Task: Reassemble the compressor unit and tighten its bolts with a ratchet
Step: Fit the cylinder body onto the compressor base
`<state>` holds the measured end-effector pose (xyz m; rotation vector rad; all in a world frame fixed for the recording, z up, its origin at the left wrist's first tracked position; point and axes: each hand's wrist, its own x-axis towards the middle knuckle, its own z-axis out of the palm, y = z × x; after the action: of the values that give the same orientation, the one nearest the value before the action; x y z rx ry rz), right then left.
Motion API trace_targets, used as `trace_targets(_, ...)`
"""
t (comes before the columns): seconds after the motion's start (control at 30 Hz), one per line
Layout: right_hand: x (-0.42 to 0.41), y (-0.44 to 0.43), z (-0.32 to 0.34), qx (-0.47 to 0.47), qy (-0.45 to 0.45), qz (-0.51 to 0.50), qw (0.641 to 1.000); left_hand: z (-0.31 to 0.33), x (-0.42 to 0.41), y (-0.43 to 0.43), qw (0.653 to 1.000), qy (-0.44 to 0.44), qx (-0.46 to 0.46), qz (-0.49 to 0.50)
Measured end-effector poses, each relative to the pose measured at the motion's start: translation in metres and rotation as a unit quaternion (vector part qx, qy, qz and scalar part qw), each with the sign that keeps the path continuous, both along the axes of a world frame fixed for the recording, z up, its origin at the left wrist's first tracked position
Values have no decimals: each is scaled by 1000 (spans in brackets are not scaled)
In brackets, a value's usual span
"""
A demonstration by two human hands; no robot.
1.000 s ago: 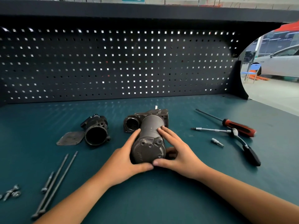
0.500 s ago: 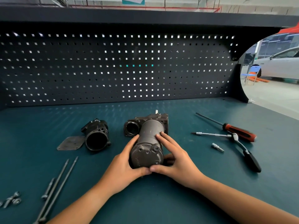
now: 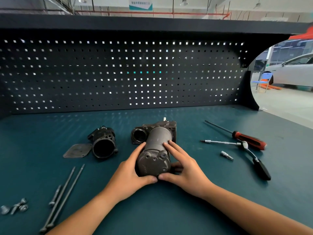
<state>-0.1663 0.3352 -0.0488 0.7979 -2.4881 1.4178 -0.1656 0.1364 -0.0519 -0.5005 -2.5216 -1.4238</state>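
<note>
Teal workbench [image 3: 169, 211]: compressor unit [image 3: 156, 145] lies mid-bench, end cap toward the near edge. My left hand [image 3: 128, 177] and right hand [image 3: 188, 172] both grip it, thumbs meeting under the cap. Ratchet [image 3: 254, 158] lies toward the right edge, long bolts [image 3: 66, 195] toward the left.

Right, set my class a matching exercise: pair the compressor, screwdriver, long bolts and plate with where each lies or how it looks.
1 compressor
2 screwdriver
3 long bolts
4 plate

a red and black handle
b side by side, near left
c held by left hand and right hand
d flat, left of the black housing

Pairs: 1c, 2a, 3b, 4d
</note>
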Motion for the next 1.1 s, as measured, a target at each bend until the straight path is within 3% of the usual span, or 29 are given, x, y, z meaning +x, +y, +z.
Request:
trace_targets(0.3, 0, -3, -1, -6, 26, -22, 999, -2, -2, 0, 1000, 26, 4, 13)
trace_targets(0.47, -4, -2, 0, -39, 10, -22, 999, 3, -7, -1, 997, 48, -48, 25)
trace_targets(0.87, -7, -2, -3, -32, -3, -20, 999, 3, -7, 0, 998, 13, -52, 18)
trace_targets(1.1, -7, -2, -5, -27, 4, -23, 999, 8, 0, -1, 988, 9, -146, 45)
